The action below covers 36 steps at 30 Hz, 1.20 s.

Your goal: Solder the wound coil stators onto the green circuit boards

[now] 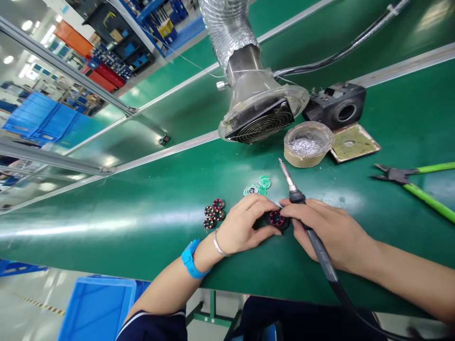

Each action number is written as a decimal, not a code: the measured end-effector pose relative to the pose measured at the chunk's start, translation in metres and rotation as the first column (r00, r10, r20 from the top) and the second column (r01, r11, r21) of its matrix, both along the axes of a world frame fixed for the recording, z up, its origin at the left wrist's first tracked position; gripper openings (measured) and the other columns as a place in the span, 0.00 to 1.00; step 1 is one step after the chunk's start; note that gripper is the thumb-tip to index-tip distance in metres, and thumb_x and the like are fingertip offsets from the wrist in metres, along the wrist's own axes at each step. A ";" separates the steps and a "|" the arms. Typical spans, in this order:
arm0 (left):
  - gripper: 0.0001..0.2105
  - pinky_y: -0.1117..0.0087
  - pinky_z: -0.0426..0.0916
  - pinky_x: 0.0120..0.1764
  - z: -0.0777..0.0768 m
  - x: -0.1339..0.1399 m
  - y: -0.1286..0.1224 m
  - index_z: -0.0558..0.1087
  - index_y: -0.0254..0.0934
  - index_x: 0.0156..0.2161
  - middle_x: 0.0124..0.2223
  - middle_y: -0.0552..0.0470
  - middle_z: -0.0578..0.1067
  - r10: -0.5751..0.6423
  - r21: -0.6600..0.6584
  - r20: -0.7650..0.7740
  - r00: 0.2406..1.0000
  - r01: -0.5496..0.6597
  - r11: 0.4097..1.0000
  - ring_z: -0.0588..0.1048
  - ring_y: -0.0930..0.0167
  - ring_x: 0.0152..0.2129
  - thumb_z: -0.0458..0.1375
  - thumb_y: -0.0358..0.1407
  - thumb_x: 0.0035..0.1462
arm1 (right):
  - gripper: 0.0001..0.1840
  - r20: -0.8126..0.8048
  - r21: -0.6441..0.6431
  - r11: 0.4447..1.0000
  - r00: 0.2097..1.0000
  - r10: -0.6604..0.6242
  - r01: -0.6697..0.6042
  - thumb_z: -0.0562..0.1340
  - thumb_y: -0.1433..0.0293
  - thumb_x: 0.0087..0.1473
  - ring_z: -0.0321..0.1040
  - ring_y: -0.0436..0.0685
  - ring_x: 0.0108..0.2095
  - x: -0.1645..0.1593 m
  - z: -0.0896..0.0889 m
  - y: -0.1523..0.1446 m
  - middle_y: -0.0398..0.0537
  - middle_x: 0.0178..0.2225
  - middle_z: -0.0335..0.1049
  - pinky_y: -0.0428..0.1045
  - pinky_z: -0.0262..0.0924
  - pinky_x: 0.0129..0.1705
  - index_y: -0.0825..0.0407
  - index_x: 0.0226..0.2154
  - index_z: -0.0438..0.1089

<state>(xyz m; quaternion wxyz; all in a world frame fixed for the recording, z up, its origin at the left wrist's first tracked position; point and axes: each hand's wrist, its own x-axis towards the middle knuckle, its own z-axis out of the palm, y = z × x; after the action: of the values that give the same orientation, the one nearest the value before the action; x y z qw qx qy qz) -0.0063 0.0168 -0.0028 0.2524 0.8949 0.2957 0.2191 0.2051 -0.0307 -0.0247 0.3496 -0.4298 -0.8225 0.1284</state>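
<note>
Grip of your right hand (pixel 329 232) holds a soldering iron (pixel 322 255), tip upward; your left hand (pixel 245 221) pinches a red-and-black coil (pixel 276 218), below and right of frame centre. More coils (pixel 218 214) sit left on the bench (pixel 152 203), green-handled pliers (pixel 397 175) at far right.

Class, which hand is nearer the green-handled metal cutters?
Right. The right hand holds the black-handled soldering iron, left of the cutters; the left hand is farther left, at the round black-red part.

Industrial workshop, long green workbench (pixel 142 237), soldering iron (pixel 322 255), fan hood (pixel 263 111) with foil duct (pixel 229 28), blue crates (pixel 42 118), stocked shelving (pixel 119 35)
</note>
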 end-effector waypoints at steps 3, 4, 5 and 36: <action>0.07 0.69 0.70 0.44 0.002 -0.002 0.012 0.73 0.38 0.43 0.40 0.48 0.75 -0.153 0.054 0.016 0.988 0.152 0.987 0.73 0.71 0.39 0.58 0.36 0.60 | 0.17 0.022 -0.015 1.000 1.000 -0.013 0.013 0.54 0.79 0.52 0.71 0.57 0.33 0.000 0.001 0.001 0.51 0.43 0.73 0.51 0.65 0.32 0.49 0.45 0.62; 0.05 0.70 0.70 0.43 0.003 -0.002 0.015 0.74 0.38 0.41 0.39 0.49 0.75 -0.190 0.080 0.019 0.982 0.188 0.979 0.74 0.72 0.37 0.57 0.34 0.61 | 0.17 0.026 -0.019 1.000 1.000 -0.015 0.016 0.54 0.79 0.52 0.71 0.56 0.32 0.000 0.001 0.001 0.51 0.42 0.73 0.51 0.65 0.32 0.49 0.44 0.62; 0.05 0.71 0.70 0.42 0.003 -0.003 0.017 0.74 0.38 0.39 0.38 0.50 0.75 -0.218 0.104 0.027 0.976 0.214 0.971 0.74 0.72 0.37 0.56 0.33 0.61 | 0.17 0.030 -0.022 1.000 0.999 -0.017 0.017 0.55 0.79 0.52 0.70 0.56 0.31 0.000 0.001 0.002 0.50 0.42 0.73 0.51 0.64 0.31 0.49 0.44 0.62; 0.11 0.67 0.71 0.40 0.015 -0.018 0.012 0.74 0.41 0.42 0.36 0.51 0.76 -0.068 0.303 -0.128 0.990 0.104 0.947 0.73 0.70 0.36 0.57 0.25 0.56 | 0.12 -0.109 -0.102 0.984 0.985 0.134 -0.145 0.54 0.76 0.59 0.62 0.55 0.34 -0.012 -0.004 0.010 0.48 0.35 0.66 0.51 0.59 0.39 0.52 0.45 0.63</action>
<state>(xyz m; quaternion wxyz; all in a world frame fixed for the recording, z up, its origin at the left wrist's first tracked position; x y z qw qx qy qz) -0.0247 0.0291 0.0122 0.1012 0.9466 0.2325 0.1993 0.1932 -0.0203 -0.0282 0.3571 -0.3826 -0.8234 0.2195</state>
